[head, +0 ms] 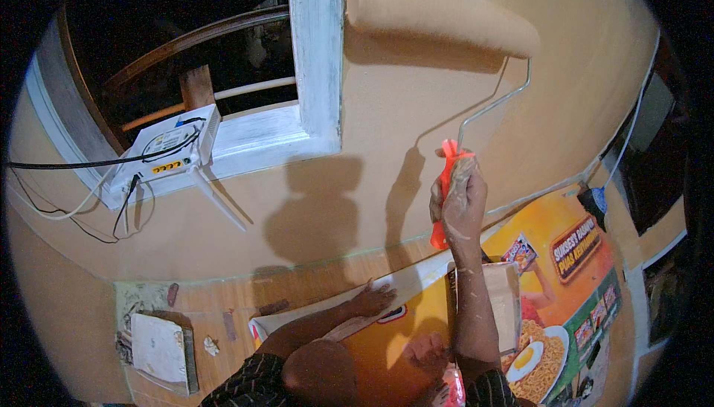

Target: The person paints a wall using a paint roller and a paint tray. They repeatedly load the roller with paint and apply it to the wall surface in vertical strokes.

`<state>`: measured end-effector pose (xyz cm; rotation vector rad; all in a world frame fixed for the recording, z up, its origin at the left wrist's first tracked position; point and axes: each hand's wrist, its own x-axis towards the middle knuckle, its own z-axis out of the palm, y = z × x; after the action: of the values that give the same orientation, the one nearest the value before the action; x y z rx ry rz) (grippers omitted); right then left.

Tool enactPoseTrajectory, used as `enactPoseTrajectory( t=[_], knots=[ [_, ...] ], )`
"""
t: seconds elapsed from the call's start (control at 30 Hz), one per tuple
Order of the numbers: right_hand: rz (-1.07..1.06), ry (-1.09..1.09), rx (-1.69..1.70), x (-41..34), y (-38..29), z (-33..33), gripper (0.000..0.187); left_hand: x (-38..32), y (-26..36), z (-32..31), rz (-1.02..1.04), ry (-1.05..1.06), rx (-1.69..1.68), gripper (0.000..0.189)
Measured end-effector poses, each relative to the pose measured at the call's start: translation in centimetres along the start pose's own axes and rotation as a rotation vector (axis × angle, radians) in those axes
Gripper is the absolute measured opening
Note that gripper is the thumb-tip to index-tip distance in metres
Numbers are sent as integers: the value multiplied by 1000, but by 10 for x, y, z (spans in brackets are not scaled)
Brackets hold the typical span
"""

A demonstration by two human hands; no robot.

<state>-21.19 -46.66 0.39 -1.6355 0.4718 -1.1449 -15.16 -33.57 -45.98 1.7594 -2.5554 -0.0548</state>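
Observation:
My right hand (466, 189) grips the orange handle (438, 235) of a paint roller. Its wire frame rises from my fist to a wide roller sleeve (440, 17), loaded with tan paint and lying against the tan wall (401, 106) just right of the white window frame. Paint specks mark my hand and forearm. My left hand (374, 298) is low, fingers spread and holding nothing, over the edge of a printed banner (544, 223) laid on the floor. Below my right forearm, a tray (505, 295) with tan paint sits partly hidden on the banner.
A white router (173, 139) with cables and antennas rests on the window sill (262, 128). On the tiled floor at lower left lie a worn white block-like object (160, 348) and small scraps (211, 345). A cable hangs at right beside a blue-black object (596, 200).

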Motion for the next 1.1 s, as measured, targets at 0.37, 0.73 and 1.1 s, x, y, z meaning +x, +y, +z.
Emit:
enactPoseTrajectory(
  t=[0.37, 0.73, 1.1],
  knots=[
    [-2, 45, 36, 43, -73, 3, 51, 25, -17, -7, -31, -30, -42, 50],
    [-125, 25, -23, 71, -96, 9, 51, 18, -23, -16, -5, 2, -98, 50],
    [-37, 56, -36, 19, -28, 11, 49, -2, -6, 40, 47, 164, -26, 50]
  ],
)
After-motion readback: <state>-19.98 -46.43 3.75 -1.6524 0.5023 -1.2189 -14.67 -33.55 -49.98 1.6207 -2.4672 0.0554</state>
